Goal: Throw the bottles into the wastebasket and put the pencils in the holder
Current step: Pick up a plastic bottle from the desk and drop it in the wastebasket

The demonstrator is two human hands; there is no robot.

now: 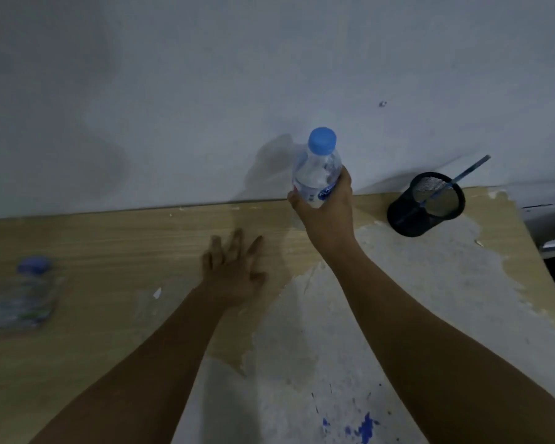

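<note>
My right hand point(329, 209) grips a clear plastic bottle point(318, 168) with a blue cap, held upright near the wall at the back of the table. My left hand point(234, 270) lies flat on the wooden tabletop with fingers spread, holding nothing. A second clear bottle point(23, 296) with a blue cap stands blurred at the far left of the table. At the back right stands a black mesh holder point(425, 205) with one blue pencil point(462, 174) leaning inside it. No wastebasket is in view.
The wooden table point(109, 245) has a worn, peeled white patch point(398, 315) on its right half with blue paint flecks near the front. A grey wall runs along the table's back edge. The table's right edge slants off at the far right.
</note>
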